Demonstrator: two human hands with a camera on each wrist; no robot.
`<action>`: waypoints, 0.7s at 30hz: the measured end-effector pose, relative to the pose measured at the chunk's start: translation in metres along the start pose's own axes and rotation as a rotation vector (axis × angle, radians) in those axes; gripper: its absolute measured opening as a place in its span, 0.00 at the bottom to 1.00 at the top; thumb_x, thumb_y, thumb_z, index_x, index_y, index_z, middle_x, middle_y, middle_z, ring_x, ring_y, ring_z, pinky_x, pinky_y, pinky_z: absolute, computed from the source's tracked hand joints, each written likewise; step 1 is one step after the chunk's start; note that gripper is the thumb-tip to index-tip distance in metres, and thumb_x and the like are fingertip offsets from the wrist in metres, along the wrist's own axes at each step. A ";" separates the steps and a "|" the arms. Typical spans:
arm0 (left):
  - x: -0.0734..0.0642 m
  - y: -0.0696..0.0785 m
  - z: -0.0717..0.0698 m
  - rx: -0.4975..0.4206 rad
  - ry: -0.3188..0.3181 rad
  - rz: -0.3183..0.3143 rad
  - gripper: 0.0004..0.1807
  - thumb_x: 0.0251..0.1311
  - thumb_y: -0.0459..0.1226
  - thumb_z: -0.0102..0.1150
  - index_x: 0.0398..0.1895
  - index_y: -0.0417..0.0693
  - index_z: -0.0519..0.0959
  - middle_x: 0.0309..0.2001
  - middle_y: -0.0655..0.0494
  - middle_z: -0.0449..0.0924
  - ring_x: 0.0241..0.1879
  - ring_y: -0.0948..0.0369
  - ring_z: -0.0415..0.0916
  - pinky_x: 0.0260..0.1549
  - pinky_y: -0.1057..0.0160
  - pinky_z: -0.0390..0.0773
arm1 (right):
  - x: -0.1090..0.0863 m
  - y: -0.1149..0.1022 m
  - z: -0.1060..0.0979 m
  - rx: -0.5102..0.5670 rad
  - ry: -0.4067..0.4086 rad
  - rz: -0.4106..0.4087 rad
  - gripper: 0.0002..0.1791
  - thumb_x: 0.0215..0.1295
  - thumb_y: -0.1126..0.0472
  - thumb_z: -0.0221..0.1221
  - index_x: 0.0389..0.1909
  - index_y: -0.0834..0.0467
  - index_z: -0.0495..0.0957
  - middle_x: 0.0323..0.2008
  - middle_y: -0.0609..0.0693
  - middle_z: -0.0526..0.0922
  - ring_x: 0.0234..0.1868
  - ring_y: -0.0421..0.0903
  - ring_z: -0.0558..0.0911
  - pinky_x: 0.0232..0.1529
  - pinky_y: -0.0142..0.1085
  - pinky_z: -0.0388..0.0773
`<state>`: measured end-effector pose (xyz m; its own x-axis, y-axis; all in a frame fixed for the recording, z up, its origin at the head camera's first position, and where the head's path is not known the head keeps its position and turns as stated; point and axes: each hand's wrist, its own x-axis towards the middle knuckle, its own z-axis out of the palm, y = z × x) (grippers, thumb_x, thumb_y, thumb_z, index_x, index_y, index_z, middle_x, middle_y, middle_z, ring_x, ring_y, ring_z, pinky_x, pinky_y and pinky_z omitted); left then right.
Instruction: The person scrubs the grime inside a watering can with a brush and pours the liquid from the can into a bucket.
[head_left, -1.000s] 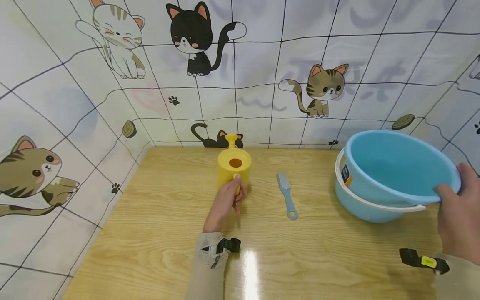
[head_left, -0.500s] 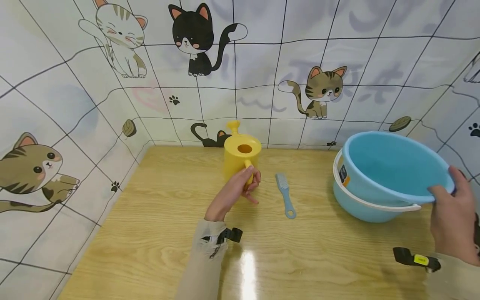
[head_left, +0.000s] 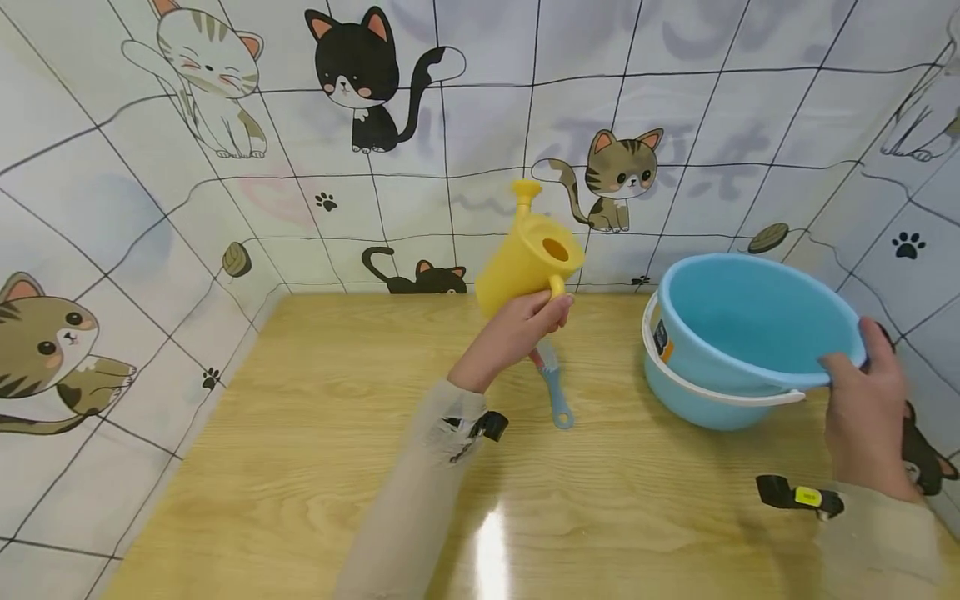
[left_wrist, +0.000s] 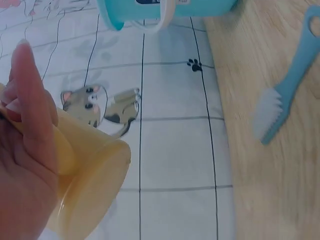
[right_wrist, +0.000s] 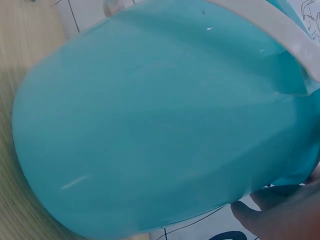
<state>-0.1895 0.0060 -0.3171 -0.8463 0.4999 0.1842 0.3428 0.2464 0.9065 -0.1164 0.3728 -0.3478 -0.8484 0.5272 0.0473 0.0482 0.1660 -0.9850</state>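
Note:
My left hand grips the handle of a yellow watering can, held up off the table and tilted, its spout toward the back wall. In the left wrist view the can's base shows beside the palm. My right hand holds the right rim of a light blue bucket, thumb over the edge. The bucket tilts, and its white handle hangs across the front. A blue brush with white bristles lies on the table between them, its upper end partly behind the left hand.
The wooden table reaches back to a wall covering printed with cartoon cats and grid lines. Similar covering closes in the left and right sides. The bucket takes up the table's right part.
My left hand has lifted the watering can off the table and moved it right, tilting it. The right hand keeps its hold on the bucket rim; the view has shifted slightly.

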 end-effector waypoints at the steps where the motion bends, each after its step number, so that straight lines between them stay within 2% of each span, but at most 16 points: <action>1: 0.004 0.003 0.004 0.016 -0.001 0.006 0.25 0.57 0.62 0.37 0.29 0.52 0.70 0.29 0.52 0.65 0.27 0.57 0.66 0.14 0.59 0.75 | 0.000 0.000 0.000 0.036 -0.012 0.002 0.39 0.60 0.70 0.42 0.67 0.39 0.41 0.68 0.38 0.39 0.65 0.36 0.44 0.59 0.31 0.52; 6: 0.026 0.020 0.033 0.157 0.002 0.052 0.24 0.58 0.62 0.35 0.28 0.53 0.70 0.25 0.56 0.67 0.19 0.58 0.66 0.13 0.65 0.74 | 0.002 -0.002 -0.004 0.191 -0.055 -0.002 0.39 0.58 0.71 0.43 0.68 0.41 0.42 0.67 0.38 0.38 0.65 0.34 0.42 0.58 0.28 0.53; 10: 0.039 0.029 0.056 0.316 -0.018 0.091 0.25 0.60 0.60 0.32 0.27 0.51 0.68 0.20 0.55 0.65 0.13 0.64 0.69 0.13 0.70 0.72 | 0.002 -0.003 -0.005 0.168 -0.038 0.005 0.39 0.59 0.70 0.44 0.67 0.41 0.42 0.68 0.38 0.38 0.65 0.36 0.43 0.59 0.30 0.52; 13: 0.046 0.034 0.069 0.508 -0.027 0.138 0.24 0.61 0.59 0.31 0.25 0.52 0.66 0.17 0.57 0.64 0.10 0.67 0.67 0.15 0.74 0.68 | 0.002 -0.004 -0.005 0.157 -0.035 0.008 0.39 0.59 0.70 0.44 0.67 0.40 0.43 0.68 0.38 0.39 0.65 0.36 0.44 0.59 0.30 0.54; 15: 0.050 0.037 0.076 0.655 -0.018 0.196 0.22 0.62 0.58 0.32 0.23 0.54 0.65 0.16 0.60 0.63 0.11 0.68 0.65 0.15 0.75 0.65 | 0.001 -0.005 -0.006 0.149 -0.033 0.009 0.39 0.59 0.70 0.44 0.67 0.39 0.43 0.68 0.38 0.38 0.65 0.36 0.44 0.59 0.30 0.54; 18: 0.053 0.040 0.081 0.801 0.015 0.259 0.21 0.62 0.57 0.34 0.21 0.54 0.65 0.16 0.62 0.62 0.14 0.67 0.61 0.16 0.74 0.60 | 0.000 -0.007 -0.005 0.158 -0.036 0.013 0.39 0.59 0.71 0.44 0.67 0.40 0.43 0.68 0.38 0.39 0.65 0.36 0.43 0.58 0.29 0.55; 21: 0.053 0.043 0.083 0.863 0.031 0.282 0.21 0.62 0.57 0.34 0.22 0.54 0.65 0.16 0.62 0.61 0.15 0.68 0.61 0.16 0.74 0.59 | 0.000 -0.008 -0.004 0.148 -0.025 0.017 0.39 0.59 0.70 0.44 0.67 0.40 0.43 0.68 0.39 0.39 0.65 0.36 0.44 0.57 0.28 0.56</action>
<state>-0.1860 0.1121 -0.2996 -0.6912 0.6161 0.3777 0.7145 0.6612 0.2288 -0.1145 0.3751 -0.3396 -0.8613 0.5073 0.0277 -0.0136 0.0314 -0.9994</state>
